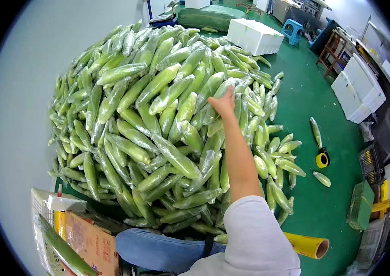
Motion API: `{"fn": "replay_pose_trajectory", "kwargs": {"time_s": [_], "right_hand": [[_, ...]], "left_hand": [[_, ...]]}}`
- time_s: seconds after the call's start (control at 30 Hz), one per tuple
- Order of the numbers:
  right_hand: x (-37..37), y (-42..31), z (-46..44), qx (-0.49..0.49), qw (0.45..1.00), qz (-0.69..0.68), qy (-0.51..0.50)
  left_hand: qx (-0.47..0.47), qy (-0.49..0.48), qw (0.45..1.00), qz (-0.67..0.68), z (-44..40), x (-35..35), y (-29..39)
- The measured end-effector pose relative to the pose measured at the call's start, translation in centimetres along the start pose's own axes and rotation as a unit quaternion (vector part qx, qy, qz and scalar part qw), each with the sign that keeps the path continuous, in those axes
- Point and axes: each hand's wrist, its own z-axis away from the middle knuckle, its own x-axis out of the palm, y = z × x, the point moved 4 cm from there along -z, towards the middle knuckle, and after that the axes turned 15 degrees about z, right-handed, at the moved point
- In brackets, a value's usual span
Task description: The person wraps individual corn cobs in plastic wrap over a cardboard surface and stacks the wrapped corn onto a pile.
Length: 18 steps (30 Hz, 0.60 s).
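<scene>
Vegetables [176,158], green, film-wrapped: one pile [126,147] on floor [300,110], too many to count. Right hand [224,102]: on pile's upper part; closure of grip cannot be told. Left hand [68,270]: barely in frame, grip around one long green vegetable [61,244]. Right of pile: two loose wrapped pieces [316,132], one yellow roll [322,160]. Beyond: one blue stool [292,31].

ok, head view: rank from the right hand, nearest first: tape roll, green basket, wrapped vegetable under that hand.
From the right hand:
1. Vegetable: right under it, on the pile.
2. Tape roll: on the floor, right of the pile.
3. Green basket: farther right.
</scene>
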Motion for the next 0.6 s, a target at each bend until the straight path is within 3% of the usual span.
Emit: {"fn": "replay_pose_trajectory", "kwargs": {"time_s": [0.03, 0.07, 0.1, 0.17, 0.27, 0.37, 0.47, 0.57, 0.6], "right_hand": [[0.3, 1.6, -1.5, -0.018, 0.996, -0.081, 0.018], [-0.2, 1.7, 0.0, 0.012, 0.968, -0.250, 0.001], [-0.3, 1.7, 0.4, 0.041, 0.973, -0.229, -0.004], [0.6, 2.4, 0.8, 0.107, 0.975, -0.192, -0.016], [2.0, 0.4, 1.7, 0.142, 0.985, -0.084, -0.044], [1.0, -2.3, 3.6, 0.205, 0.975, 0.004, -0.082], [1.3, -2.6, 2.1, 0.236, 0.969, 0.018, -0.068], [0.8, -1.9, 0.1, 0.195, 0.975, 0.003, -0.104], [1.0, -1.6, 0.0, 0.193, 0.977, -0.010, -0.085]], "left_hand": [[-0.005, 0.013, 1.000, 0.006, 0.2, -1.2, -1.6], [0.008, 0.003, 0.998, 0.062, 0.1, 0.6, 0.5], [-0.052, 0.013, 0.996, 0.067, 0.4, 1.3, 1.6], [0.038, 0.030, 0.982, -0.182, -0.4, -1.4, -1.0], [0.067, 0.042, 0.966, -0.247, -1.0, 0.3, 0.0], [-0.047, 0.119, 0.988, 0.091, -1.2, 0.0, -0.5], [-0.153, 0.181, 0.874, 0.423, -0.8, 0.6, -1.8], [-0.248, 0.147, 0.934, 0.210, -0.5, -1.1, -4.3], [-0.222, 0.135, 0.939, 0.223, -0.5, -1.7, -4.7]]}}
